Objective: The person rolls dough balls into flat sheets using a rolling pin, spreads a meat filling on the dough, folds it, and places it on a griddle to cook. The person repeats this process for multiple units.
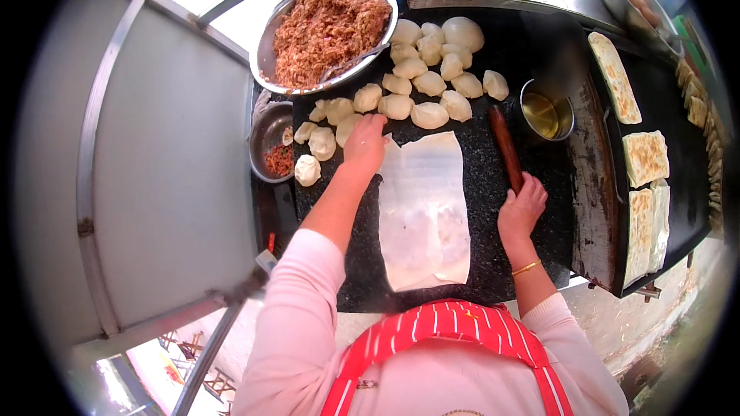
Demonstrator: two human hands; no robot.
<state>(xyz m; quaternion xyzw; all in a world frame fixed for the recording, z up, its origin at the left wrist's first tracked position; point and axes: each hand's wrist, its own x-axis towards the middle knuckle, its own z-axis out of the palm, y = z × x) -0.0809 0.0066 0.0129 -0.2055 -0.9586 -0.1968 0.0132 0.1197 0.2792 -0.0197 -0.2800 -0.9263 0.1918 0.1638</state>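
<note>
A thin rectangular sheet of dough point(423, 214) lies flat on the black speckled stone worktop point(358, 277), its lower part folded over. My left hand point(366, 141) is at the sheet's upper left corner, beside several balls of dough point(429, 115); whether its fingers grip the corner or a ball, I cannot tell. To the right of the sheet, my right hand point(522, 205) holds the near end of a dark red-brown wooden rolling pin point(506, 147), which rests on the stone.
A bowl of minced filling point(329, 34) with a spoon stands at the back left, above a smaller metal bowl point(269, 144). A metal cup of oil point(545, 112) is right of the pin. Browned flatbreads point(646, 159) lie on the black griddle point(688, 185) at the right.
</note>
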